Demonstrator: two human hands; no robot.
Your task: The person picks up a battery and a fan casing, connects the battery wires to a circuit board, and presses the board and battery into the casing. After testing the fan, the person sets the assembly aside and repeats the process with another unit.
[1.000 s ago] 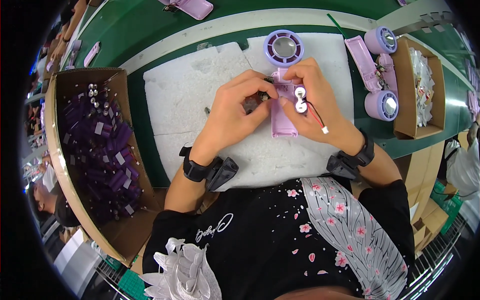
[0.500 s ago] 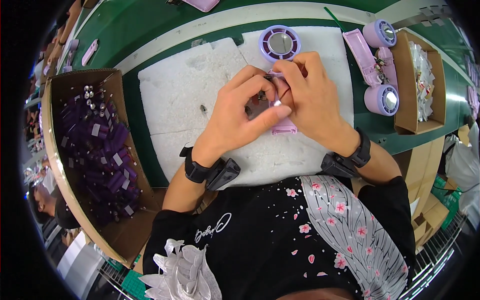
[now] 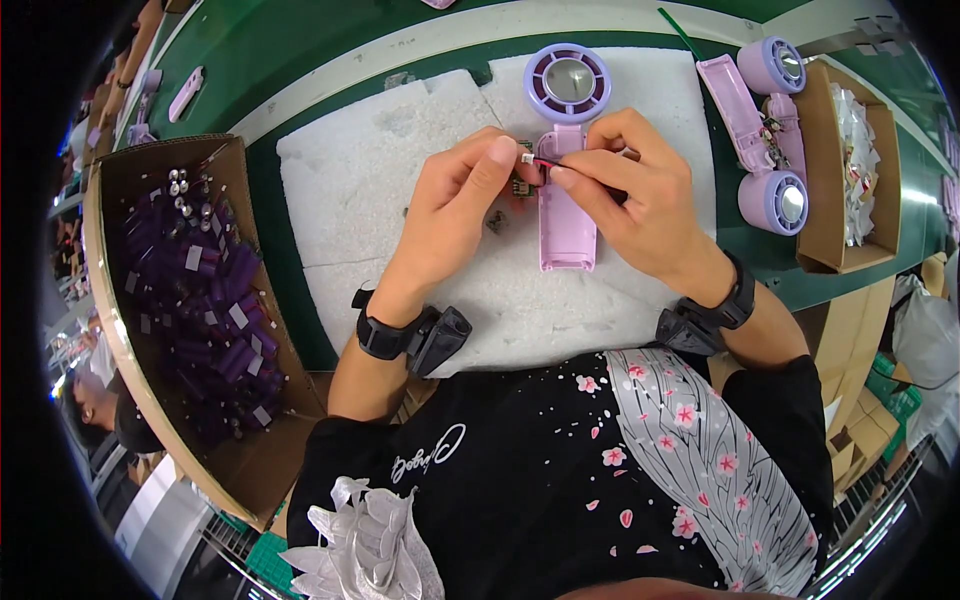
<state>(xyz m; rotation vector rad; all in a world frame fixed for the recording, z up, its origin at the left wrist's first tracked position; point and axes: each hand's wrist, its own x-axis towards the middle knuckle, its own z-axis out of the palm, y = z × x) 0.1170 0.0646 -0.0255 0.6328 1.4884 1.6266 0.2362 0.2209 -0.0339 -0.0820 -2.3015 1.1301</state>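
An open pink handheld-fan housing [image 3: 568, 245] lies on a white foam sheet [image 3: 350, 190], its lilac round fan head [image 3: 568, 85] at the far end. My left hand [image 3: 455, 205] pinches a small green circuit board [image 3: 523, 184] over the housing's left edge; its fingers partly cover the board. With thumb and forefinger closed, my right hand [image 3: 645, 195] grips a thin red-and-black wire lead [image 3: 548, 162]. A white plug [image 3: 528, 158] at the lead's end is beside my left thumb tip.
At left stands a carton [image 3: 275, 350] of purple battery cells [image 3: 215, 300]. To the right, more lilac fan heads [image 3: 775, 203] and pink housings [image 3: 733, 110] sit beside a carton [image 3: 815, 170] of white pieces [image 3: 853, 160]. Another person [image 3: 98, 405] is at the far left.
My hands have moved apart, uncovering the pink housing between them. The wire lead and its white plug now show between my fingers. The fan has shifted slightly.
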